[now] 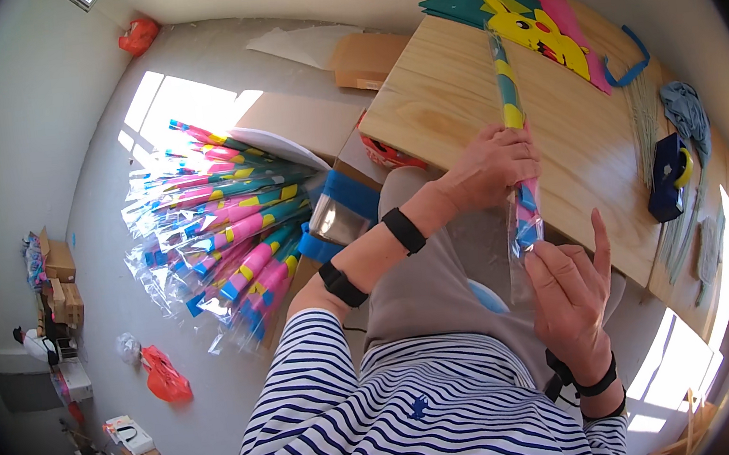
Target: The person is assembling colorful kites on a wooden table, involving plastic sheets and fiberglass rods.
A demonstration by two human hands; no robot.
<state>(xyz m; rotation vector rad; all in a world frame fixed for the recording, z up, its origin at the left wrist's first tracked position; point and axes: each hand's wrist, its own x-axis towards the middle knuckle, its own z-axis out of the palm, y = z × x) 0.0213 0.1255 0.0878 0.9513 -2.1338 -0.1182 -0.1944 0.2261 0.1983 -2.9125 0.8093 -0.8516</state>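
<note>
A slim rolled kite (510,110) in a clear plastic sleeve slants across the near edge of the wooden table. It shows yellow, green, pink and blue bands. My left hand (496,165) is wrapped round its middle. Lower down, my right hand (566,286) pinches the sleeve's near end, with one finger raised. The clear film hangs over my lap below the roll. Beyond the roll's far end lies a flat kite (539,31) in green and pink with a yellow cartoon figure.
The wooden table (430,87) carries a dark blue tape dispenser (666,178), thin rods (643,123), a blue strip (630,71) and grey-blue cloth (685,111). To my left, many wrapped rolled kites (239,214) fan out from a cardboard box. A red bag (167,373) lies on the floor.
</note>
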